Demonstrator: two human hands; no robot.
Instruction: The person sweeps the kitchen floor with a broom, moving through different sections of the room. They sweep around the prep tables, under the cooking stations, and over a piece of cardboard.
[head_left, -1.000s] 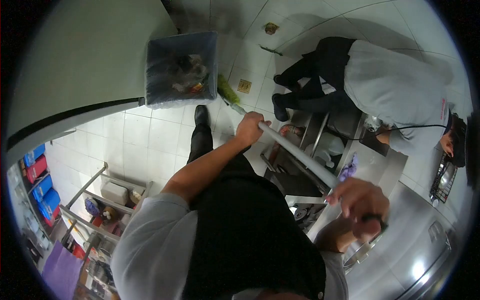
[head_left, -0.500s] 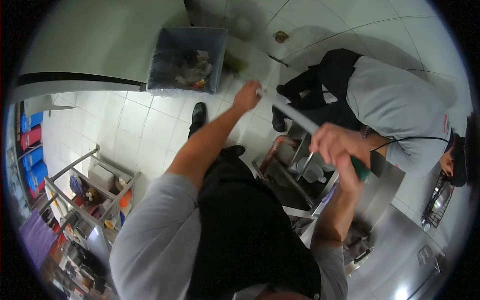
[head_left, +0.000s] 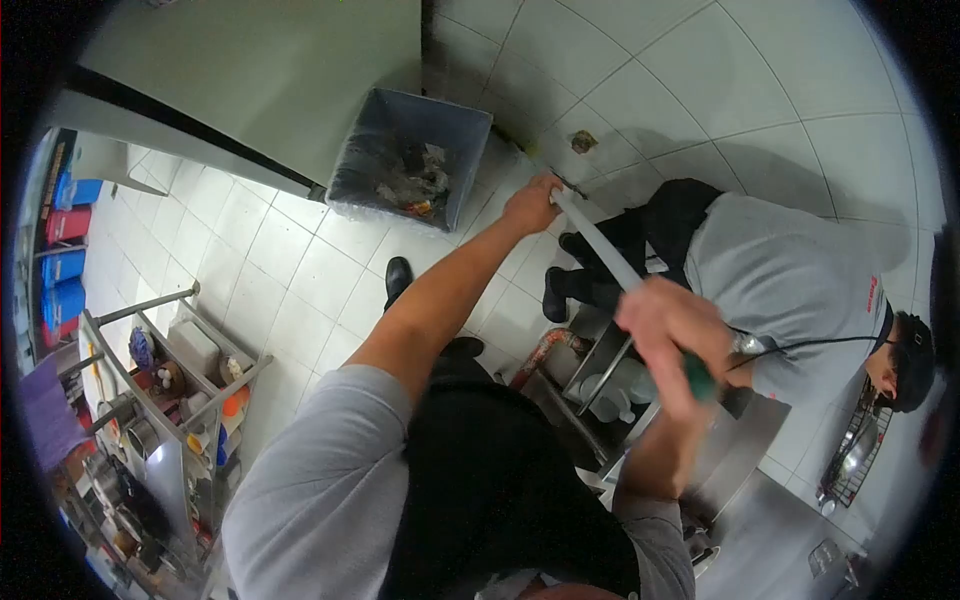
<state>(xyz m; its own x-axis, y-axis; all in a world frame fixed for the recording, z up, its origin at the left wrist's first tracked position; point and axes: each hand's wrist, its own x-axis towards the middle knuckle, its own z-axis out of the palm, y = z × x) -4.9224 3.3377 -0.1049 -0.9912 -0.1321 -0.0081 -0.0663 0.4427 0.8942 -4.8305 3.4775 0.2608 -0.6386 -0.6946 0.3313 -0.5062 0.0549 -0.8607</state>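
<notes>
A long pale pole (head_left: 606, 243) with a green end (head_left: 698, 376) slants between my hands. My left hand (head_left: 531, 206) is closed round its far end, near the grey bin. My right hand (head_left: 676, 334) is wrapped round the pole close to the green end and is blurred by motion. Just right of the pole, a co-worker (head_left: 785, 285) in a grey shirt and dark cap bends over the metal counter.
A grey bin (head_left: 472, 180) with rubbish in it stands on the tiled floor. At the left is a metal shelf rack (head_left: 190, 398) with containers. Below the pole, a metal counter (head_left: 735, 425) has a white jug (head_left: 607, 396) and piping beneath it.
The bin, floor and co-worker appear lower in the view. My left hand has shifted right and slightly down, and the pole is held at a steeper slant.
</notes>
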